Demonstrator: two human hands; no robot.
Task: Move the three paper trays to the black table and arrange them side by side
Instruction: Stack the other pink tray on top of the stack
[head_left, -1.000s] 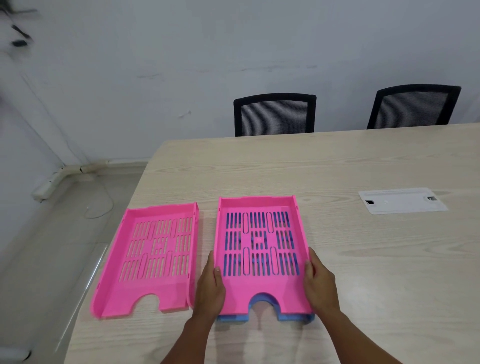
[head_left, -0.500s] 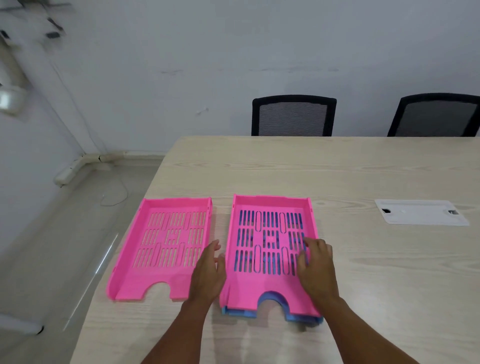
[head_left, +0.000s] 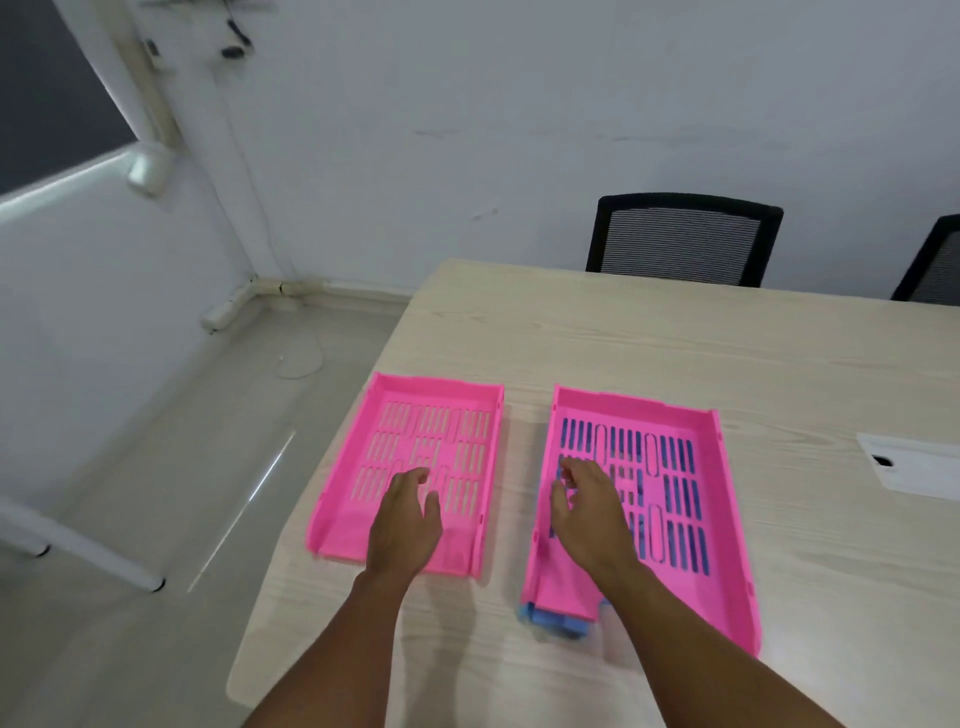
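Right hand (head_left: 589, 512) hides part of pink tray (head_left: 675, 499) stacked on blue tray (head_left: 553, 621).

Room fixtures, non-task items

Light wood surface (head_left: 649, 338); two black mesh chairs (head_left: 683, 239) (head_left: 935, 265) behind its far edge; white plate (head_left: 914, 467) set flat at right; cable duct (head_left: 244, 301) along floor.

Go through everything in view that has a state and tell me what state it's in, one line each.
Left pink tray: flat on the wooden table, by itself.
Right pink tray: stacked on the blue tray.
Blue tray: underneath, only its front corner showing.
Left hand: open, over the left pink tray.
Right hand: open, over the right pink tray.
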